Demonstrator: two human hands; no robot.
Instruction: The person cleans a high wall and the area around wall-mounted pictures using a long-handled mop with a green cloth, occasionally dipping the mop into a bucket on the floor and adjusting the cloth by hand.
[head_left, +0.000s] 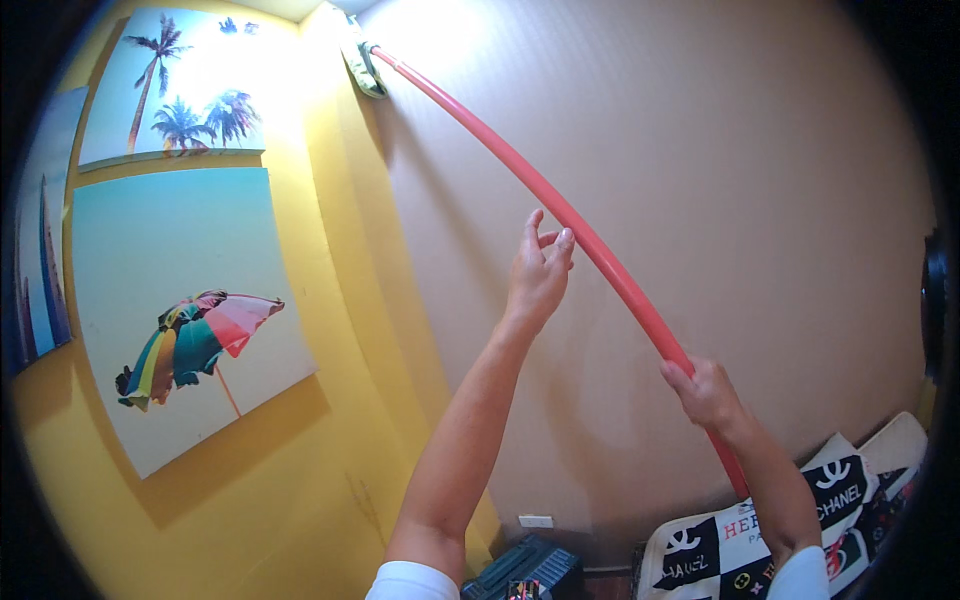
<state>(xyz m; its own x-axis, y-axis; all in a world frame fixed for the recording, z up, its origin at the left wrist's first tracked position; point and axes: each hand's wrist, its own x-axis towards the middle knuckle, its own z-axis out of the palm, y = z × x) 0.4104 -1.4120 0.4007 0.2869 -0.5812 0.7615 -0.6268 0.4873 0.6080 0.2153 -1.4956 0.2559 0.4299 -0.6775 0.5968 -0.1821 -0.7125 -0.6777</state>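
A long red pole slants across the view and looks bent by the lens. At its upper end a green and whitish mop-like head touches the wall near the corner by the ceiling. My right hand is wrapped around the lower part of the pole. My left hand is raised just left of the pole's middle, fingers apart and slightly curled, not gripping it; whether the thumb touches the pole I cannot tell.
Canvas pictures of an umbrella and palm trees hang on the yellow wall at left. Below are a wall socket, a dark ribbed box and patterned black-and-white fabric. A dark round-edged object is at far right.
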